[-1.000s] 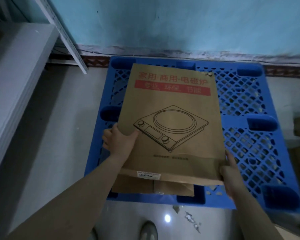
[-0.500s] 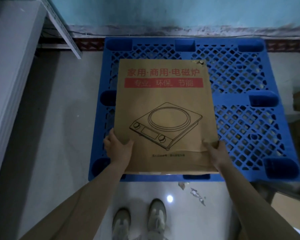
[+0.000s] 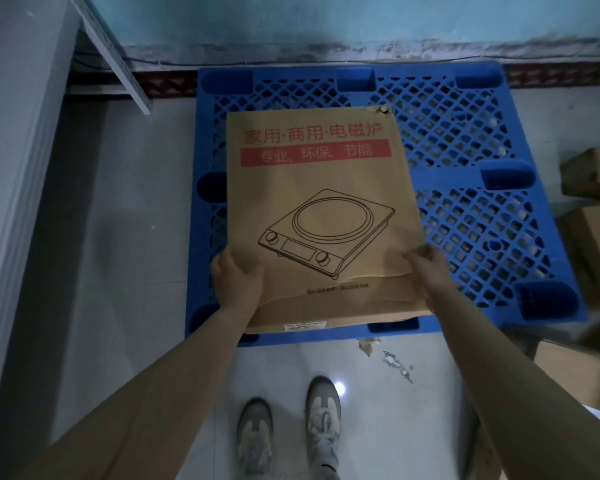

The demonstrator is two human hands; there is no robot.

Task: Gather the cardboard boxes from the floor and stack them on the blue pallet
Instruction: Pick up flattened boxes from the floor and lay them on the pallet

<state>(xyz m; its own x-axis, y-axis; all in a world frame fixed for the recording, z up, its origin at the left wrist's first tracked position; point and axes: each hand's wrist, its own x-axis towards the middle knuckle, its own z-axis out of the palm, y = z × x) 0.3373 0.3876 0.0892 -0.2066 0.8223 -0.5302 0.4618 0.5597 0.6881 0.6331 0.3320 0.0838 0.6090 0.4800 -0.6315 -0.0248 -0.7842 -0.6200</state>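
A flattened cardboard box (image 3: 319, 188) with red print and a line drawing of a cooktop lies over the left half of the blue pallet (image 3: 465, 140). My left hand (image 3: 236, 282) grips its near left edge, thumb on top. My right hand (image 3: 426, 271) grips the near right edge, thumb pressed on the face. A second cardboard layer (image 3: 326, 322) shows under the near edge. How far the box rests on the pallet I cannot tell.
More cardboard boxes (image 3: 589, 237) sit on the floor right of the pallet. A grey slab (image 3: 18, 168) and slanted metal bar (image 3: 115, 53) stand at the left. My shoes (image 3: 288, 434) are on the tiled floor, with paper scraps (image 3: 392, 358) nearby.
The box has come lower and nearer the pallet's front left. My right hand shifted from the bottom right corner up onto the right edge. The view pulled back, showing my shoes.
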